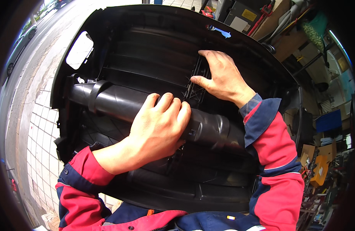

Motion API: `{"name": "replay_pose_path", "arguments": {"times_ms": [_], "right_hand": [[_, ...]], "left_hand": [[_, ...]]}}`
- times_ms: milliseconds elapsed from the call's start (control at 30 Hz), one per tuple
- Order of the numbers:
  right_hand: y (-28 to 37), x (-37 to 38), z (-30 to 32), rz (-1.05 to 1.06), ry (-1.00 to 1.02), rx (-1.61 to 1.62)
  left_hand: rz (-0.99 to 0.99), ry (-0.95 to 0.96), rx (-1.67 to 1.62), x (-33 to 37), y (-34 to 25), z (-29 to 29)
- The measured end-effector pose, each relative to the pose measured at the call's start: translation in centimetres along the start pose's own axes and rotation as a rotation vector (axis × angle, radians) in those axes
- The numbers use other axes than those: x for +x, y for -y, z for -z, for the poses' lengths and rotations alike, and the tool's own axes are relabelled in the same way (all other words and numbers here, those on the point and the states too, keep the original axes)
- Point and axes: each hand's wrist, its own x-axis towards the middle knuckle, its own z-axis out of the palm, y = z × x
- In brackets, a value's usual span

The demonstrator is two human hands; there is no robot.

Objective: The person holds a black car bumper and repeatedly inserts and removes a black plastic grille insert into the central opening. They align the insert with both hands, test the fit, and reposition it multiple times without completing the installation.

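Head view shows left hand clasping a tube across the panel, right hand spread at ribbing, orange box beyond.

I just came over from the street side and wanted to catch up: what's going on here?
A person is working over a large black moulded plastic panel, possibly a car bumper. The left hand is wrapped over a long black rounded bar lying across the panel. The right hand, thumb and fingers spread, is at a black ribbed strip beyond the bar; whether it grips the strip is unclear. An orange case sits off to the right.
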Motion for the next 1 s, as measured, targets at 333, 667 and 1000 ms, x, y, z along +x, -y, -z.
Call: {"name": "replay_pose_path", "arguments": {"times_ms": [333,667,1000], "right_hand": [[0.6,0.0,0.2,0.032,-0.031,-0.014],[1.1,-0.7,0.2,0.059,-0.005,-0.013],[1.6,-1.0,0.2,0.038,0.073,-0.004]], "left_hand": [[-0.034,-0.054,-0.01,0.1,0.4,0.0],[-0.034,-0.045,-0.01,0.0,0.4,0.0],[-0.048,-0.088,0.003,0.1,0.5,-0.1]]}}
